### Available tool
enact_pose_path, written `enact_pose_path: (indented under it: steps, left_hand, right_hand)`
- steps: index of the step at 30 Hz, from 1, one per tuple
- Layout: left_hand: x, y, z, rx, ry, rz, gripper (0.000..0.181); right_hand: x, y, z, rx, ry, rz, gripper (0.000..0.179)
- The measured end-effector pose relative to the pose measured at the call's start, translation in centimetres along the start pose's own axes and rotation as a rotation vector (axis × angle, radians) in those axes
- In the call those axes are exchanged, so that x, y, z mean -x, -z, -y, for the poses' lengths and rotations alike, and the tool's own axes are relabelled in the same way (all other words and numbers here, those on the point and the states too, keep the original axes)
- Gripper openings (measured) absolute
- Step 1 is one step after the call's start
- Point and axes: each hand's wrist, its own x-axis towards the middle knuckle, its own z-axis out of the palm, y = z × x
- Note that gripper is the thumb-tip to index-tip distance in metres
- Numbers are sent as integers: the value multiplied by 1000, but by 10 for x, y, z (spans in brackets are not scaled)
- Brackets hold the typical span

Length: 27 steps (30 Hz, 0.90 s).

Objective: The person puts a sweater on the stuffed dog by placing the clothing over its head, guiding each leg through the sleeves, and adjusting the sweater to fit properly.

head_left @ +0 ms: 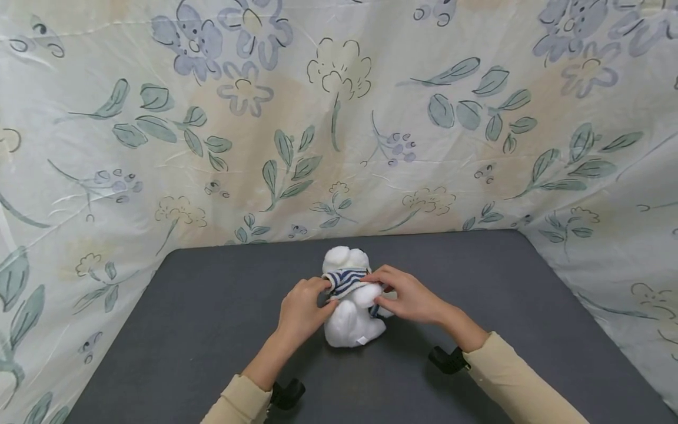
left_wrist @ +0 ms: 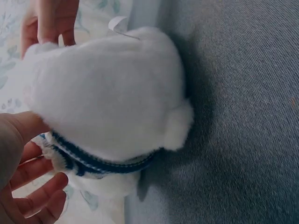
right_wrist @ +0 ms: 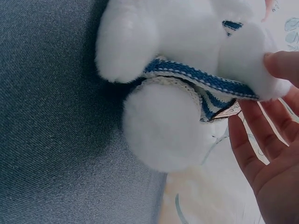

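Observation:
A white plush toy (head_left: pixel 346 327) sits on the dark table, with a white tag low on its body. Around its upper part is a blue-and-white striped knit garment (head_left: pixel 345 281), whose blue band (right_wrist: pixel 205 79) crosses the fur in the right wrist view. My left hand (head_left: pixel 301 309) grips the garment's left edge, thumb against the white fur and fingers behind the knit. On the other side, my right hand (head_left: pixel 412 297) pinches a rounded white limb (right_wrist: pixel 247 63) of the toy, with the thumb on the fur and fingertips at the band.
The dark grey table (head_left: pixel 222 353) extends around the toy. A floral-patterned cloth (head_left: pixel 339 135) hangs behind it and along both sides. Black wrist-worn mounts (head_left: pixel 447 359) sit by the cuffs of the beige sleeves (head_left: pixel 521 383).

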Motion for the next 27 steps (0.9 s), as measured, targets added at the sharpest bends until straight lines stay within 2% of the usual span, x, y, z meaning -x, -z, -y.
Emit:
enact_pose_path:
  steps: [6, 11, 17, 23, 27]
  left_hand:
    - [-5, -6, -4, -14, -31, -8, 29]
    - [-9, -8, -7, 31, -25, -34, 14]
    - [-11, -5, -9, 78, -62, -77, 15]
    - [-10, 0, -14, 145, -96, -71, 6]
    - [-9, 1, -16, 170, -104, -73, 6]
  right_hand:
    - [-2, -3, -2, 26, 44, -20, 35]
    - [-4, -4, 1, 70, 81, -19, 32]
    - [-8, -3, 6, 85, 36, 38, 33]
    - [-11, -3, 7, 104, 10, 43, 35]
    - [-13, -3, 7, 107, 20, 38, 45]
